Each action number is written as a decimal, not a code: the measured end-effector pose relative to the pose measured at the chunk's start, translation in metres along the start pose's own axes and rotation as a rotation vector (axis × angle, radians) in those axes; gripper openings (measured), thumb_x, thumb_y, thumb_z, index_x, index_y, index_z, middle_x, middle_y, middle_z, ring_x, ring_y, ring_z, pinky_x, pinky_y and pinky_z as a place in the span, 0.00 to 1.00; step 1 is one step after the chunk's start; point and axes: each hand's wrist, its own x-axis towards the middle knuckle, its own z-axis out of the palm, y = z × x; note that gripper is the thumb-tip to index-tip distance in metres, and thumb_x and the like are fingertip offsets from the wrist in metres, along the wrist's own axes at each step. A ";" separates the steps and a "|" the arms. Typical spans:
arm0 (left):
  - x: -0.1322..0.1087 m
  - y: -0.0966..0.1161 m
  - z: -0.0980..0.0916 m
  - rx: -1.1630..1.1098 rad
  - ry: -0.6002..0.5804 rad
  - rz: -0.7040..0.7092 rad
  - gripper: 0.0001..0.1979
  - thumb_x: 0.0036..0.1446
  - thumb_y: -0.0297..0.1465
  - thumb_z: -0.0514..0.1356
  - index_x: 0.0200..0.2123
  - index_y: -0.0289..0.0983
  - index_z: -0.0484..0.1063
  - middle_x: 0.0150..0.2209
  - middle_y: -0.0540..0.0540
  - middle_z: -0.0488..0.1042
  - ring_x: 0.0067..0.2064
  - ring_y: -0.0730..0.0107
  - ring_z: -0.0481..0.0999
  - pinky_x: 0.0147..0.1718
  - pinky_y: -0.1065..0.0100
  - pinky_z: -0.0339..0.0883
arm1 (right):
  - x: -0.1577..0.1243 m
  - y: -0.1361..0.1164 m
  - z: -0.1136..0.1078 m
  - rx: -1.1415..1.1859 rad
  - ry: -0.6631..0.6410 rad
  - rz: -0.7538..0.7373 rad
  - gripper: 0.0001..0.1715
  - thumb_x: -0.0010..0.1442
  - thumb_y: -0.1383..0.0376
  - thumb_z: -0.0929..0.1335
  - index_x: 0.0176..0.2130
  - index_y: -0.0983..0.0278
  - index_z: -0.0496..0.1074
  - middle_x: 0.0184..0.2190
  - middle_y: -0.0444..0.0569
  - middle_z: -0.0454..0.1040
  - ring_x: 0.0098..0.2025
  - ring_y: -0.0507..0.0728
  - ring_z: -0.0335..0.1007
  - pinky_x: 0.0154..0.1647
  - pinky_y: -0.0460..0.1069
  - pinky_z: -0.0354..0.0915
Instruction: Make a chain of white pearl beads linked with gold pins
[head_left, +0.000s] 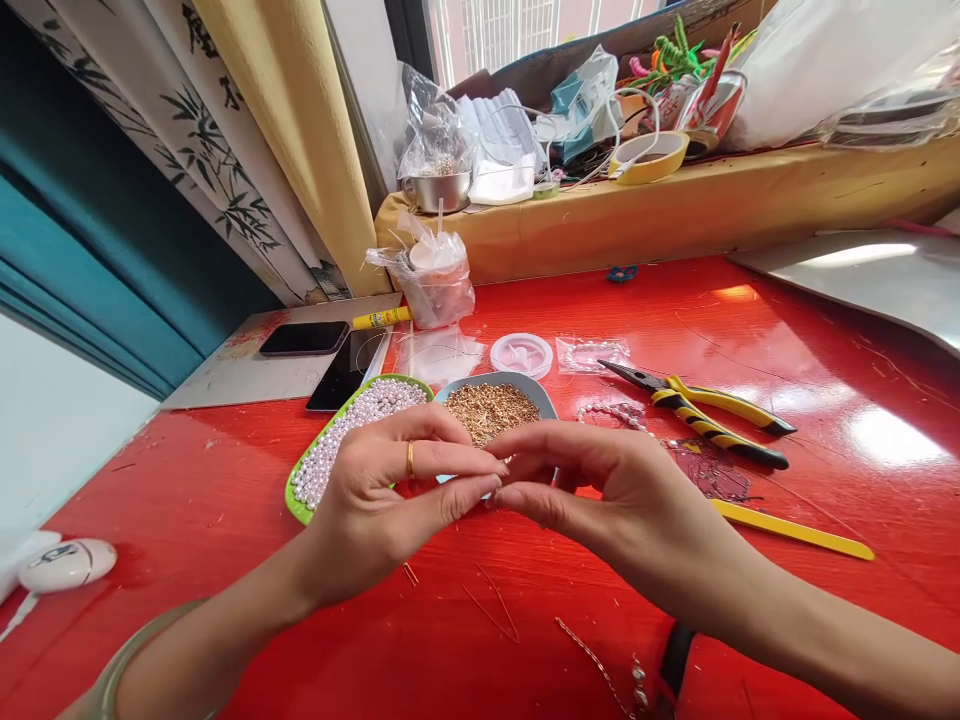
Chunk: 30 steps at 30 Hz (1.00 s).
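Observation:
Thumb and fingers of my left hand (pixel 390 495), which wears a gold ring, are pinched closed. My right hand (pixel 600 480) is pinched too, its fingertips meeting the left ones. Whatever sits between the fingertips is too small and too covered to name. Just behind the hands are a green tray (pixel 301 508) of pearly white beads (pixel 367 420) and a grey-blue tray (pixel 546 400) of small gold beads (pixel 491 408). Under the hands, a thin wire (pixel 499 610) and a gold chain (pixel 589 655) with pearl beads lie on the red table (pixel 360 650).
Yellow-black pliers (pixel 705 410) and a yellow strip (pixel 795 530) lie to the right. Behind the trays are a clear spool (pixel 520 355), a bagged cup (pixel 442 275), a glue stick (pixel 381 317) and a phone (pixel 304 338). A white mouse (pixel 67 565) is at left.

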 end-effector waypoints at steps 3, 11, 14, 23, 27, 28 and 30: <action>-0.001 0.001 0.000 0.030 0.026 0.031 0.12 0.50 0.21 0.61 0.35 0.44 0.77 0.28 0.52 0.71 0.28 0.75 0.70 0.24 0.72 0.65 | 0.001 0.000 0.000 -0.162 0.017 -0.030 0.09 0.55 0.71 0.67 0.35 0.62 0.76 0.28 0.43 0.77 0.29 0.50 0.69 0.27 0.43 0.63; 0.000 0.001 -0.001 0.045 0.051 0.054 0.11 0.52 0.23 0.61 0.37 0.44 0.76 0.29 0.52 0.70 0.30 0.75 0.69 0.26 0.71 0.63 | 0.003 -0.001 -0.001 -0.211 0.035 -0.045 0.05 0.55 0.69 0.68 0.29 0.64 0.76 0.28 0.45 0.77 0.31 0.52 0.70 0.31 0.46 0.63; 0.003 -0.005 -0.002 0.090 0.004 0.008 0.11 0.56 0.25 0.58 0.40 0.43 0.74 0.33 0.50 0.73 0.34 0.72 0.70 0.32 0.69 0.65 | 0.003 -0.004 -0.001 -0.173 0.098 0.007 0.05 0.54 0.68 0.68 0.28 0.64 0.75 0.25 0.43 0.76 0.28 0.51 0.69 0.27 0.45 0.63; 0.000 -0.043 0.015 0.733 -0.359 0.013 0.10 0.57 0.24 0.54 0.30 0.39 0.75 0.28 0.46 0.73 0.36 0.60 0.63 0.23 0.68 0.52 | 0.004 -0.006 0.000 -0.172 0.124 0.001 0.06 0.54 0.69 0.67 0.27 0.64 0.74 0.23 0.43 0.74 0.26 0.51 0.68 0.26 0.44 0.64; 0.005 -0.042 0.019 0.701 -0.391 -0.035 0.09 0.56 0.24 0.54 0.30 0.39 0.73 0.27 0.47 0.72 0.36 0.62 0.63 0.23 0.68 0.51 | 0.003 -0.004 0.000 -0.179 0.122 -0.015 0.06 0.54 0.69 0.67 0.28 0.64 0.74 0.23 0.43 0.75 0.25 0.50 0.67 0.25 0.44 0.63; 0.007 -0.041 0.019 0.698 -0.405 -0.048 0.09 0.55 0.24 0.54 0.29 0.39 0.73 0.28 0.48 0.72 0.36 0.62 0.63 0.23 0.69 0.51 | 0.002 -0.004 0.000 -0.170 0.119 -0.020 0.06 0.54 0.69 0.67 0.28 0.64 0.75 0.23 0.43 0.75 0.25 0.50 0.67 0.25 0.44 0.63; 0.011 -0.041 0.021 0.706 -0.436 -0.064 0.07 0.54 0.24 0.55 0.28 0.38 0.72 0.28 0.47 0.71 0.35 0.62 0.63 0.23 0.69 0.51 | 0.001 -0.003 0.000 -0.158 0.114 -0.032 0.06 0.54 0.70 0.67 0.28 0.64 0.75 0.23 0.43 0.75 0.25 0.50 0.67 0.25 0.44 0.63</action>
